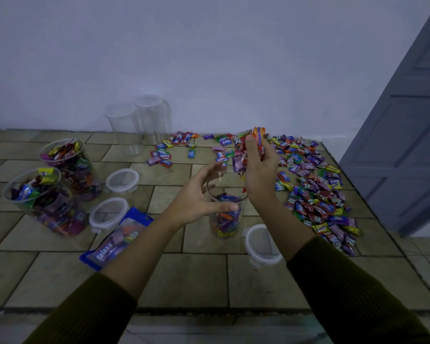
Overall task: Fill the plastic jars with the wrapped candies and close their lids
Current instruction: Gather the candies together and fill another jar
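Tiled stone bench [209,276] against a pale wall, strewn with task things. Wide scatter of loose wrapped candies [318,194] along the right side, thinner patch further back. Two clear plastic jars heaped full [57,194] at left, lids off; two empty clear jars [137,125] upright by the wall. Blue Relaxa candy bag [114,239] flat at front left. Three round clear lids [108,214] on the tiles, one just right of the working jar. Upright clear plastic jar, roughly half full [225,214], dead centre, mouth up, directly below the right hand. Right hand [258,170] closed round a bunch of wrapped candies [253,142], poised above the rim. Left hand [199,199] spread wide, holding nothing, cupped beside the jar's left wall; contact unclear. Path straight down unobstructed.
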